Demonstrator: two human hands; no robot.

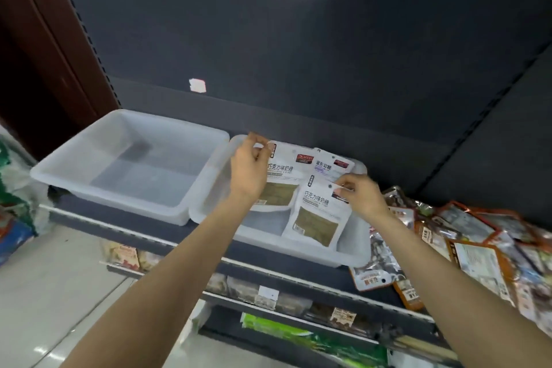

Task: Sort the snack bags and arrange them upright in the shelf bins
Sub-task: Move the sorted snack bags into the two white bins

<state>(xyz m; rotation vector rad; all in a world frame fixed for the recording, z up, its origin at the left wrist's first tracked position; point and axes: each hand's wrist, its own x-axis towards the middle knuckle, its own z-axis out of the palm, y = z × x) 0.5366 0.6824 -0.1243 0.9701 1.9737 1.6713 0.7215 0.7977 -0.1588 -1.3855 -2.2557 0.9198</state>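
Up on the shelf (143, 225) two translucent plastic bins sit side by side at its front edge; the left bin (128, 164) is a plain, smooth-walled tub, and the right bin (343, 254) holds three flat white pouches; the left hand (249, 166) pinches the top corner of the rear pouch (283, 182), which reads 巧克力味奶糖 in dark print above an olive-brown window; the right hand (361, 194) pinches the top edge of the front pouch (318, 221), printed with the same 巧克力味奶糖 and the same olive window, with a small barcode at its lower left; both pouches lean back rather than stand straight; behind them, by the bin's far right corner, a third pouch (330, 164) shows a red-and-black logo patch and writing too blurred to read surely; right of the bin, along the shelf's right end, lies a loose heap of glossy, crinkled bags (466, 242) in orange, brown and silver, their labels unreadable.
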